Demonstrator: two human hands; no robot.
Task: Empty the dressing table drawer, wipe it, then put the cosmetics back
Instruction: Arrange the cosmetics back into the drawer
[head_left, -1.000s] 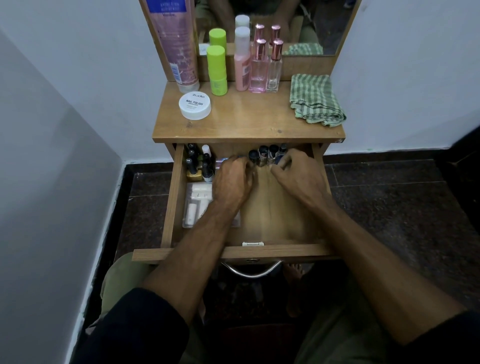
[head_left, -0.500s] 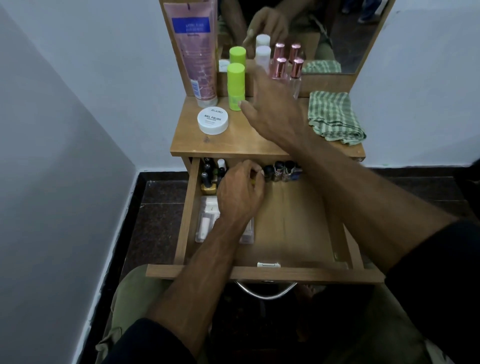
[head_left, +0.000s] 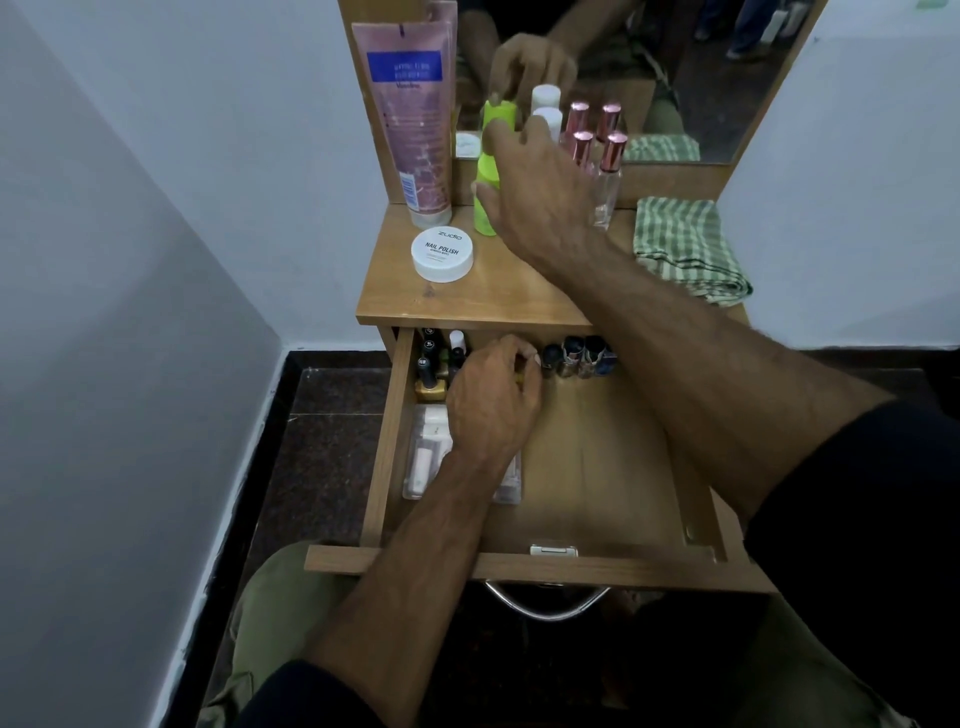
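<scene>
Fingers (head_left: 506, 136) of the right hand (head_left: 540, 197) have left the drawer (head_left: 597, 467) and now curl around the green bottle (head_left: 488, 176) on the table (head_left: 498, 291). Left hand (head_left: 493, 400) stays among the small bottles (head_left: 576, 356) inside; its grip I cannot tell. It seems cosmetics are going back.

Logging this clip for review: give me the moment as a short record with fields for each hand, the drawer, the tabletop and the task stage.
right hand: on the tabletop, fingers round the green bottle
left hand: in the drawer, at the small bottles along its back; grip hidden
drawer: open, partly filled
tabletop: pink tube, white jar, perfume bottle, checked cloth
stage: putting cosmetics back
</scene>
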